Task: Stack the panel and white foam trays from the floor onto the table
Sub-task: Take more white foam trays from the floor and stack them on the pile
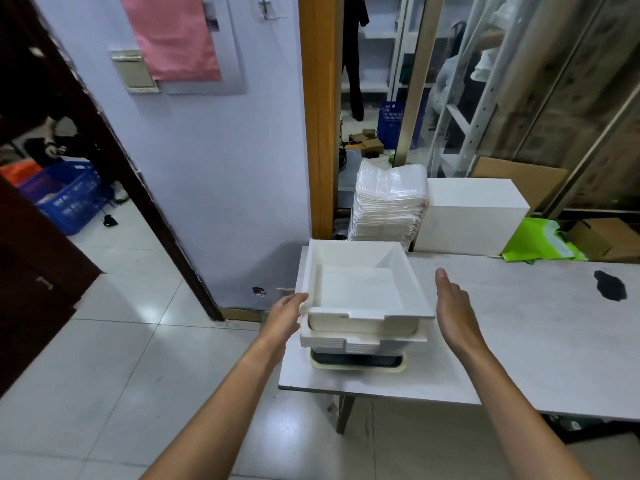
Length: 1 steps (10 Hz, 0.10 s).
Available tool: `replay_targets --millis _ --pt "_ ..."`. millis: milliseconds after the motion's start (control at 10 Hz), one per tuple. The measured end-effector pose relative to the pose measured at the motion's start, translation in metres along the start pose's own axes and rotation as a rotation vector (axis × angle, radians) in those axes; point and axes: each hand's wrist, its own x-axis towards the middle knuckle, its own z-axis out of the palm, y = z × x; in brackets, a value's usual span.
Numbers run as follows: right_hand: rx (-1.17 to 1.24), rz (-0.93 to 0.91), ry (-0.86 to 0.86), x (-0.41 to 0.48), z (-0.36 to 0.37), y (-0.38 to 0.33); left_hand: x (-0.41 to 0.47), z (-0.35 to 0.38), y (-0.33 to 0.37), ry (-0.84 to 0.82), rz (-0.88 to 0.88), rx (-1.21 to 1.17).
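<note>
Two bare forearms reach forward above a glossy white tiled floor (114, 358). The left hand (287, 315) grasps the near left corner of a deep square white foam tray (360, 289), fingers curled at its rim. The right hand (453, 311) is released: its fingers are straight and together, the palm facing the tray's right side, just beside it and not touching.

This tray tops a stack at the near left corner of a white bench (519, 334). Under it lies a shallower white foam tray (360, 341) with a ribbed front. At the bottom is a flat dark panel with a cream rim (356, 362).

Farther right, the bench top bears a black smudge (611, 285). Behind the bench, side by side, stand a tall pile of white wrapped sheets (388, 202) and a white foam block (471, 216).
</note>
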Motion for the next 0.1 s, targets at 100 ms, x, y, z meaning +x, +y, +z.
replay_targets --millis 100 --pt "0.124 -0.112 0.164 -0.0151 -0.0173 -0.0256 0.0045 -0.0066 -0.0149 0.006 0.03 -0.058"
